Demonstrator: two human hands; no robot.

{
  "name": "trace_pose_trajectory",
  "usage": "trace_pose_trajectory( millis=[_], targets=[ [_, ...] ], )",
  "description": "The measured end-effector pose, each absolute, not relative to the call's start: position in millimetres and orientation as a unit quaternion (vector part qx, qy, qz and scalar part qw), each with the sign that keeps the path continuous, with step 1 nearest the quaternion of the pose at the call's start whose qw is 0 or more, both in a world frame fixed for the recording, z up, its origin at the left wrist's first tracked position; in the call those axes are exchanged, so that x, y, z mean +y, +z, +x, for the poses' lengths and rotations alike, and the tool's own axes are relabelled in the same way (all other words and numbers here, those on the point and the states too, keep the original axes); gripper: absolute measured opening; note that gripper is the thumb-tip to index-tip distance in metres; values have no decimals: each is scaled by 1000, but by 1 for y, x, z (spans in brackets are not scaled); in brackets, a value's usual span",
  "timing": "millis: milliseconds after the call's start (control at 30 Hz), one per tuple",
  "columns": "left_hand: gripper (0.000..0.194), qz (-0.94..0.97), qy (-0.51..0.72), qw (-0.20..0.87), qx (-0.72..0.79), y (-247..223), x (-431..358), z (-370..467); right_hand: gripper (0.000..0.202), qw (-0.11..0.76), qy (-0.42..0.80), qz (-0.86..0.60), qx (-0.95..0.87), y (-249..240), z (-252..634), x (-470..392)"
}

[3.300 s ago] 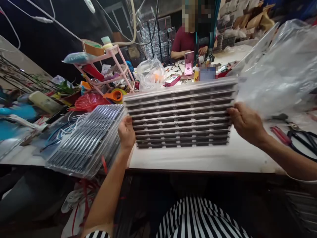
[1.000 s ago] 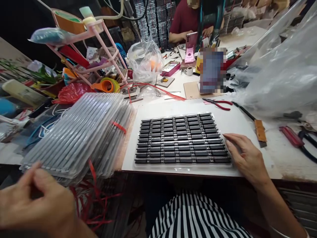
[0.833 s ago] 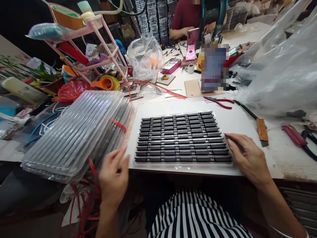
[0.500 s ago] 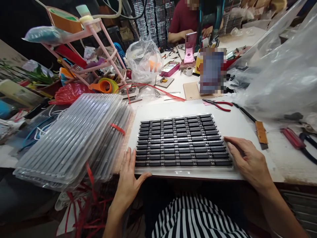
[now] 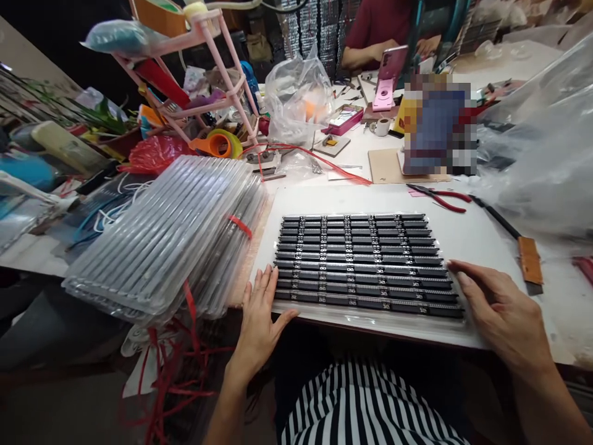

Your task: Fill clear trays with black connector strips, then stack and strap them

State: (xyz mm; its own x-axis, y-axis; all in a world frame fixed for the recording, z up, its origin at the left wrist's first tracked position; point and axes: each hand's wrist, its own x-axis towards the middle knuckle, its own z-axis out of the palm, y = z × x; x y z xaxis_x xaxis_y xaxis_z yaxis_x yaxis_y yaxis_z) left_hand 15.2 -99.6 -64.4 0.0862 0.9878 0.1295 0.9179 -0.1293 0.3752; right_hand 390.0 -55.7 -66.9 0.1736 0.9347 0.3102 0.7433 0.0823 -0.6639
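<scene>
- Rows of slim black strips with small metallic pin marks [image 5: 361,267] lie in a shallow clear plastic tray [image 5: 370,320], flat on a white board [image 5: 324,201] near the front edge of the white tabletop [image 5: 345,148].
- Left hand [image 5: 260,315] rests along the tray's left side, its fingers extended together and its thumb spread away toward the front rim; this grip is apart.
- Right hand [image 5: 504,309] is at the tray's right edge, fingers bent and thumb close to them; whether this grip is clamped on the rim, I cannot tell.
- To the left, just beside the left hand, sits a stack of ribbed clear plastic trays [image 5: 162,235], with a flat red ribbon [image 5: 241,227] across its right side.
- Behind the board's right corner lie pliers with red handles [image 5: 433,193]; nearer the right hand is a dark, slender tool with an orange-brown wrapped end [image 5: 529,258].
- Farther back stand a pale pink plastic rack [image 5: 235,93], a crumpled clear plastic bag [image 5: 296,105] and a pink phone on a stand [image 5: 393,65].
- Across the tabletop, a co-worker in a maroon top [image 5: 377,28] is partly in view.
</scene>
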Motion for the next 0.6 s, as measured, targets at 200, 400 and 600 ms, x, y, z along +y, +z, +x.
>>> trace_pose_trajectory(
  millis=[200,400,600],
  targets=[
    [76,729,180,99,652,-65,-101,16,29,386,125,-666,-625,-69,392,-55],
    [72,731,175,90,653,-63,-101,17,36,386,112,-676,-618,-67,390,-55],
    [64,733,159,86,656,-61,-102,19,36,377,121,-684,-613,-69,393,-57]
  ],
)
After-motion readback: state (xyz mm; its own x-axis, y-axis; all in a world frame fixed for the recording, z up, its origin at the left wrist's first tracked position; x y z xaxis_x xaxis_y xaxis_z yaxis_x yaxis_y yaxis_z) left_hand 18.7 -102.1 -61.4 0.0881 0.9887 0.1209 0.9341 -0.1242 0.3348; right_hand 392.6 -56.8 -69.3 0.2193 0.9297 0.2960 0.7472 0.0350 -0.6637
